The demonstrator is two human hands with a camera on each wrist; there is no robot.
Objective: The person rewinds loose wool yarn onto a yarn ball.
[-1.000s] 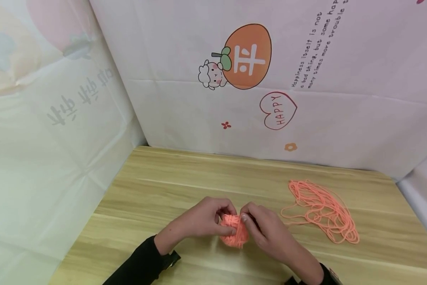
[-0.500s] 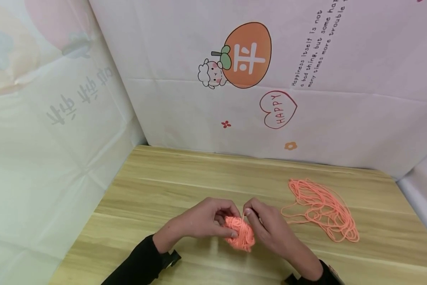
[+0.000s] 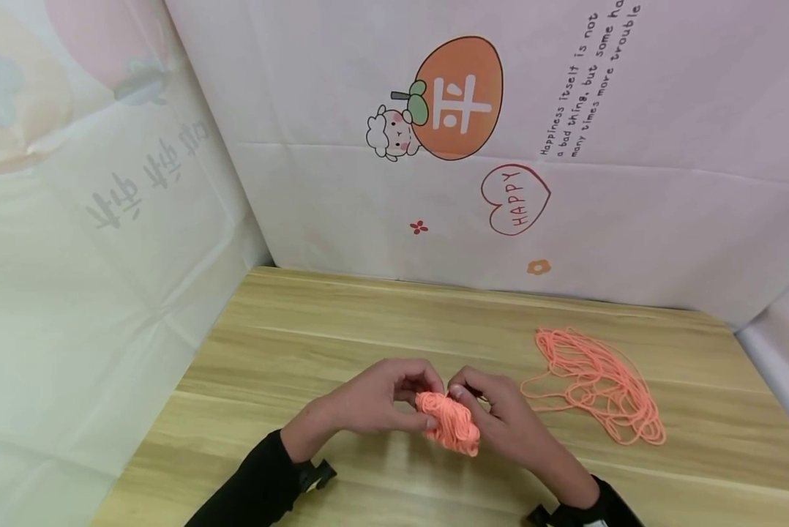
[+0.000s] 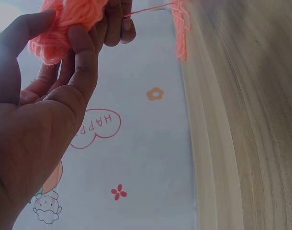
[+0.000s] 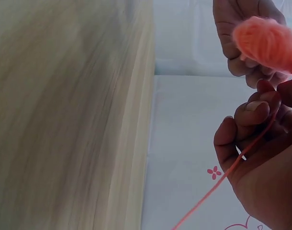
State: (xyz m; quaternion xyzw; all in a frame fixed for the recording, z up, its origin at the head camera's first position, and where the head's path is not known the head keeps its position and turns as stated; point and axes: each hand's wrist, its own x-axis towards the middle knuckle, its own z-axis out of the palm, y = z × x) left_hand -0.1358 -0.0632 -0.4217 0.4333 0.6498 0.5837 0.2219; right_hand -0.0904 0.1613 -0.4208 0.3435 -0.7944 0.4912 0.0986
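A coral-pink ball of yarn [image 3: 450,424] is held above the table by my left hand [image 3: 388,399], its thumb and fingers pinching the left end. In the left wrist view the thumb and fingertips press into the yarn ball [image 4: 74,26]. Close beside the ball, my right hand [image 3: 500,413] has its fingers curled, pinching a yarn strand. That strand [image 5: 213,189] runs across the right palm and away from the hand in the right wrist view. Farther right lies a loose heap of the same yarn [image 3: 599,384].
The wood-grain table [image 3: 342,315] carries the loose yarn. A white printed cloth [image 3: 342,205] rises behind its far edge, and another pale cloth [image 3: 124,293] hangs along the left side. Black sleeves [image 3: 256,476] cover both forearms.
The yarn ball has turned and shifted slightly right, with its lower end swung toward the right hand. The left hand keeps hold of it. The loose heap looks unchanged.
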